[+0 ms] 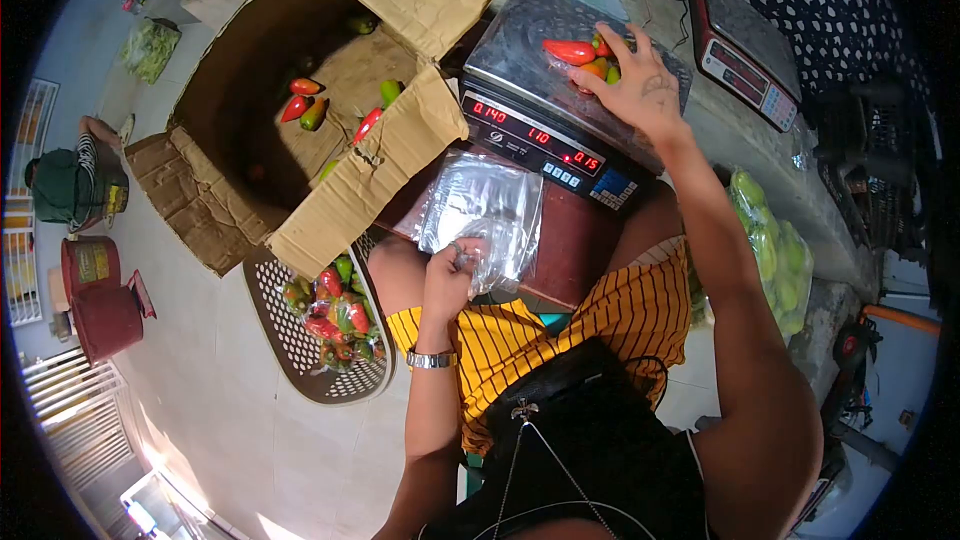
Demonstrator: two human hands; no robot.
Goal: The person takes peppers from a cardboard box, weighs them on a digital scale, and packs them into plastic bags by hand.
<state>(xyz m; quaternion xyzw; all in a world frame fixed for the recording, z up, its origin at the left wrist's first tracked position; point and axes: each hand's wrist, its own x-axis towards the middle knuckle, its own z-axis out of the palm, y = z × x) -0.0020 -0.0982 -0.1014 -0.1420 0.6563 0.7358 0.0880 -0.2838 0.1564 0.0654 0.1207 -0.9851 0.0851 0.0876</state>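
Observation:
Red and green peppers point(572, 51) lie on the metal plate of a digital scale point(520, 30), whose display is lit red. Over these peppers is my right hand point(632, 80), its fingers spread and curved around them, partly hiding them. My left hand point(452, 268), with a watch at the wrist, pinches the lower edge of clear plastic bags point(485, 205) stacked below the scale. Left of the scale stands an open cardboard box point(345, 205) with several red and green peppers point(303, 102) inside.
A grey perforated basket point(262, 315) holds bagged peppers at the lower left. A second scale point(745, 70) stands at the upper right. Bagged green produce point(770, 250) is right of my arm. Another person point(65, 188) is at the far left, near red containers point(103, 310).

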